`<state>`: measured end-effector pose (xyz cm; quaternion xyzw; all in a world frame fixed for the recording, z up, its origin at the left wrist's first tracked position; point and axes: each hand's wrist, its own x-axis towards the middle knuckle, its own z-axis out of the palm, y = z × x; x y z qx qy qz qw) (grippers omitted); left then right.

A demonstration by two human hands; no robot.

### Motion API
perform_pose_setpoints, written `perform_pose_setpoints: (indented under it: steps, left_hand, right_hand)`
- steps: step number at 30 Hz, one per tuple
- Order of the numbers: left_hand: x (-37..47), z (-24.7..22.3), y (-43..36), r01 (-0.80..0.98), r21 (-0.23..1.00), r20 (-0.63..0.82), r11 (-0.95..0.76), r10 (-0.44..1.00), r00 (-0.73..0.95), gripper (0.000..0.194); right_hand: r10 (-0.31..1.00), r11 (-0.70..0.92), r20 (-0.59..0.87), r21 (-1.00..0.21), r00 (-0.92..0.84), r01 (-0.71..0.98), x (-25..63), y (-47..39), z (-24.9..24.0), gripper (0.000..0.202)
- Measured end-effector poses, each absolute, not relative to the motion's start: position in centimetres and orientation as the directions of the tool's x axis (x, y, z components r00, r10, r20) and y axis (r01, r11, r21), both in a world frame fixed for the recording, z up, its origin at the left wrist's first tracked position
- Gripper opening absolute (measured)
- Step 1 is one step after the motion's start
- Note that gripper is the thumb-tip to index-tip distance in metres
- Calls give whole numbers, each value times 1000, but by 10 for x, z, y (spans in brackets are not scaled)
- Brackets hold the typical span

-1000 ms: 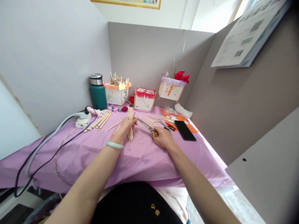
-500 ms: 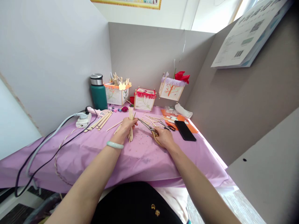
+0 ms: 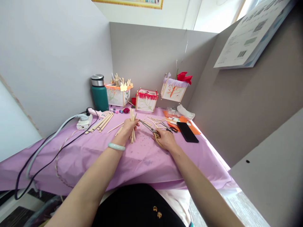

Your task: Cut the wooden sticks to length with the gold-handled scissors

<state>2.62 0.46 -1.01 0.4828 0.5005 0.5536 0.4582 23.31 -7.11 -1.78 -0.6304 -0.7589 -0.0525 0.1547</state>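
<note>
My left hand (image 3: 129, 126), with a pale green bangle (image 3: 116, 147) at the wrist, is closed around a bundle of thin wooden sticks (image 3: 133, 136) held upright over the table. In my right hand (image 3: 165, 138) is a pair of scissors (image 3: 149, 127) with gold handles, the fingers wrapped round the handles. The scissor tips reach to the fingertips of my left hand, beside the bundle; whether they touch a stick I cannot tell. More loose sticks (image 3: 155, 120) lie on the cloth just beyond the scissors.
A purple cloth (image 3: 142, 167) covers the table. Further back stand a green bottle (image 3: 100, 97) and paper-sided stick boxes (image 3: 146, 103). At right lie a black phone (image 3: 187, 132) and dark-handled scissors (image 3: 173, 129). Cables and a power strip (image 3: 85, 122) lie at left.
</note>
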Motion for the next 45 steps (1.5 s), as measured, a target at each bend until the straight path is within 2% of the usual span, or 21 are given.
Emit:
perform_pose_setpoints:
  steps: [16,33,40,45]
  left_hand:
    - [26,-10,2,6,995,104,-104,989,-107,9]
    - [26,-11,6,-2,995,104,-105,991,-90,17]
    - [24,-15,8,50,991,131,-128,990,-61,22]
    - [24,-21,15,86,986,153,-145,983,-99,20]
  right_hand:
    - [934,228,310,-137,-177,964,234,-71,-17,25]
    - [941,179,307,-100,-141,979,233,-71,-18,28]
    - [936,180,324,-96,-140,979,234,-70,-19,27]
    - [938,183,314,-101,-143,978,234,-70,-20,28]
